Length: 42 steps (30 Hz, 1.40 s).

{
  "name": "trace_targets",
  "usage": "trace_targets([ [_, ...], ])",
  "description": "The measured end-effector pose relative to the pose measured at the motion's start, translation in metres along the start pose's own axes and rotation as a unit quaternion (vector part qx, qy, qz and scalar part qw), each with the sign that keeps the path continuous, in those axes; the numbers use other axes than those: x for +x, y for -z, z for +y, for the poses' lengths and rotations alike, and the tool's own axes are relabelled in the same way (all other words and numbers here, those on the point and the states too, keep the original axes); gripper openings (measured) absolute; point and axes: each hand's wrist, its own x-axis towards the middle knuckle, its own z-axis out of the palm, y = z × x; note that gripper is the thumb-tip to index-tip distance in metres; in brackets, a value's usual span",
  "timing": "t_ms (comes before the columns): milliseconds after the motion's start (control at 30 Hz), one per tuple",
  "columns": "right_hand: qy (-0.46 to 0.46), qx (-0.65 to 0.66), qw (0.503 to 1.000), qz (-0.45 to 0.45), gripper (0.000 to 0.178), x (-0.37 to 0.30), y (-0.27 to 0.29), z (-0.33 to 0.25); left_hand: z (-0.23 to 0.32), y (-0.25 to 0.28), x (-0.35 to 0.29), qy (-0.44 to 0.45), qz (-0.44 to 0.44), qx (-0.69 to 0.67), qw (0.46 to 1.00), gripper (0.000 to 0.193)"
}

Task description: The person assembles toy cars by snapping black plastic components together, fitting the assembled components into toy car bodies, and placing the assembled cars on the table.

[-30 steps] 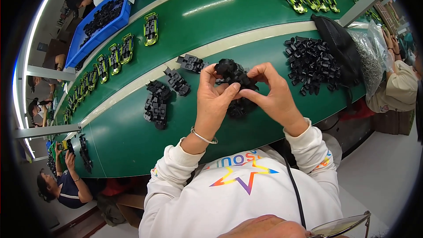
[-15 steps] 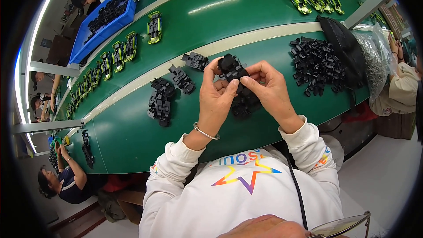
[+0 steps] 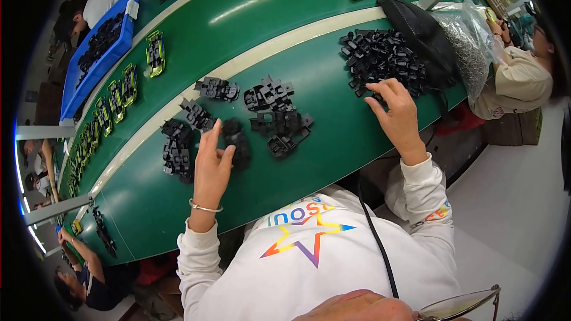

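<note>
My left hand [image 3: 211,163] is over the left part of the table, its forefinger stretched and thumb apart. Right beside the thumb is a dark, motion-blurred black plastic part [image 3: 237,142]; the hand does not appear closed on it. Several black plastic chassis-like assemblies [image 3: 177,150] lie around that hand, and another group of black assemblies [image 3: 278,113] sits between the two hands. My right hand [image 3: 395,113] reaches the near edge of a pile of small black plastic parts [image 3: 383,59], its thumb and forefinger curved and apart. Nothing shows clearly between them.
Beyond a pale rail, yellow-green toy car bodies [image 3: 156,53] stand in a row on the green surface. A blue bin [image 3: 101,53] of black parts is at far left. Right of the pile lie a black bag [image 3: 419,38] and a clear bag of screws [image 3: 467,53]. Co-workers sit at both sides.
My hands have moved apart: the left went leftward to the assemblies, the right to the pile of small parts. The black assembly that both held has left the right hand. The view has shifted.
</note>
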Motion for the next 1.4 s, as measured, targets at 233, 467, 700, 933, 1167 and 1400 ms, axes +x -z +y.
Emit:
trace_targets([
  [233, 0.061, -0.112, 0.991, -0.041, 0.029, 0.009, -0.016, 0.0, 0.051, -0.008, 0.003, -0.18, 0.084, 0.174, 0.965, 0.049],
  [467, 0.071, -0.073, 0.992, -0.08, 0.015, 0.021, -0.015, 0.003, 0.068, -0.038, 0.045, -0.307, -0.033, 0.223, 0.925, 0.037],
  [700, 0.047, 0.006, 0.993, -0.109, 0.023, 0.018, -0.007, 0.009, 0.065, -0.04, 0.055, -0.232, -0.032, 0.09, 0.968, 0.025],
  [933, -0.017, 0.204, 0.973, -0.106, 0.027, 0.02, 0.001, 0.007, 0.059, -0.041, 0.065, 0.068, -0.055, -0.519, 0.85, 0.047],
  [1167, 0.116, 0.031, 0.99, -0.079, 0.031, 0.018, -0.003, 0.0, 0.063, -0.037, 0.056, 0.159, -0.088, -0.617, 0.766, 0.039],
  [1400, 0.168, 0.002, 0.977, -0.135, 0.028, 0.011, -0.015, -0.002, 0.074, -0.04, 0.051, 0.108, -0.127, -0.595, 0.786, 0.037],
])
